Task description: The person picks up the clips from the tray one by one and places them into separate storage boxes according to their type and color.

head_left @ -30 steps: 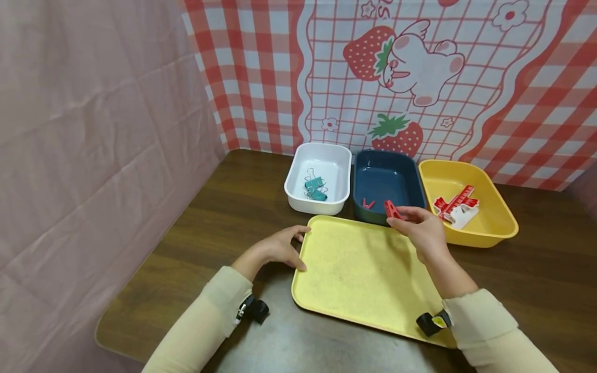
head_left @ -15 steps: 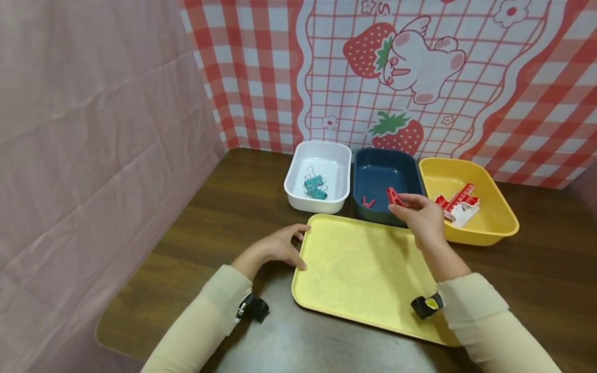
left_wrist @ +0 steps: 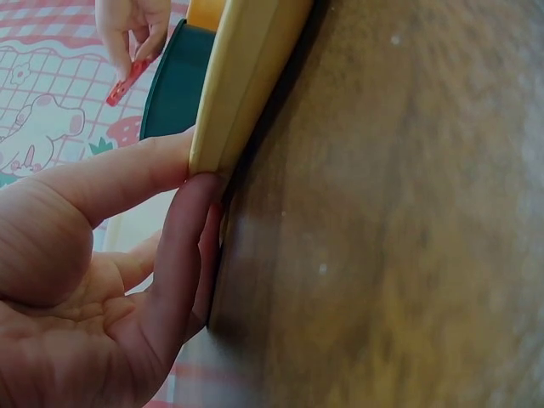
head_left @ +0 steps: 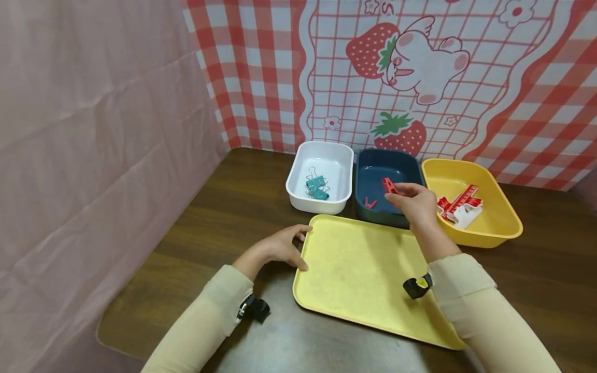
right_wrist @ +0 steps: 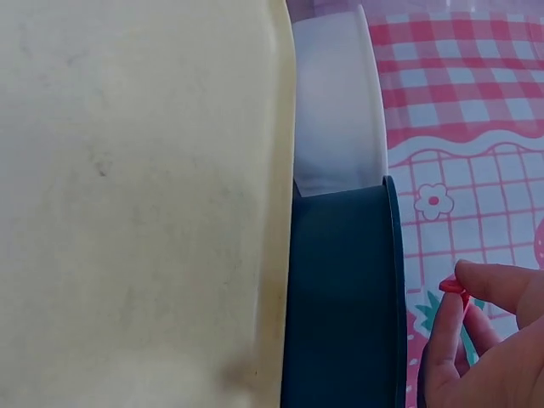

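My right hand (head_left: 416,203) pinches a red plastic clothespin (head_left: 388,185) between thumb and fingertips, above the dark blue bin (head_left: 392,168). Inside that bin, near its front left corner, lies another red clothespin (head_left: 370,203). In the right wrist view the held clothespin (right_wrist: 455,286) shows small, beyond the bin's rim. My left hand (head_left: 281,246) holds the left edge of a yellow tray (head_left: 359,274). The left wrist view shows its thumb and fingers meeting at the tray's rim (left_wrist: 242,85), some fingertips hidden behind it.
Left of the blue bin stands a white bin (head_left: 298,199) with teal binder clips (head_left: 316,182). On the right is a yellow bin (head_left: 501,220) holding red and white clips (head_left: 462,203). A checked cloth (head_left: 261,77) hangs directly behind the bins, over the brown table (head_left: 200,228).
My right hand has moved farther forward with the clothespin, from the blue bin's front edge to over its inside. My left hand stays at the tray's edge.
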### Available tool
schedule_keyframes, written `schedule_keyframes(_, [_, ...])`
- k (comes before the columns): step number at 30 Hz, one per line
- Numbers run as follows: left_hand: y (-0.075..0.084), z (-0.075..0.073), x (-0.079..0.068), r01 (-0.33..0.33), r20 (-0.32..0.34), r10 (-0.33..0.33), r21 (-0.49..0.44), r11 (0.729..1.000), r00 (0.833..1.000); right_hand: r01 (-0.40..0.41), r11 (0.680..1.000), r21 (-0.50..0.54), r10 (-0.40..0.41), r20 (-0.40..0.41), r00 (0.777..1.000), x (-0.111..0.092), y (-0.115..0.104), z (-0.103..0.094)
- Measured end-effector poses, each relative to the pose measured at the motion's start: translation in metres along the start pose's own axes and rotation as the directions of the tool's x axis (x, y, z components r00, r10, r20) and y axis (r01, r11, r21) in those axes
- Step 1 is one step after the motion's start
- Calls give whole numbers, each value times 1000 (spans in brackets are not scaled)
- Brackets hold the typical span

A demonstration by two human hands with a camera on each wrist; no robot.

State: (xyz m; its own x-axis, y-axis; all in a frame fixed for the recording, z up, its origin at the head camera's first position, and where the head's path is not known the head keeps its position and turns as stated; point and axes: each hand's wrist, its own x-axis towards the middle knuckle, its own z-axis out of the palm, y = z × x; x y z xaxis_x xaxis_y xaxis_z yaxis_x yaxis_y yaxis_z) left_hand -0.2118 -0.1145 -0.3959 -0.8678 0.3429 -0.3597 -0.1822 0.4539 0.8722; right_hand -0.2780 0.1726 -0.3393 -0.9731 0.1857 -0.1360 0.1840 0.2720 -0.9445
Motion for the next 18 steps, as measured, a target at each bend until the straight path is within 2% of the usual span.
schedule_keyframes(6, [0,0,0,2,5,-2,-2,1000,1000,-7,1000,-23,7,-2,1000,12,-1,3])
schedule_keyframes(10, [0,0,0,0,10,0,-1,1000,1000,-41,999,-22,41,5,999,18,-1,2])
schedule_keyframes(18, [1,-1,-1,-10,4,10,8,1000,1000,-81,996,23,82,-50,995,32,1,4])
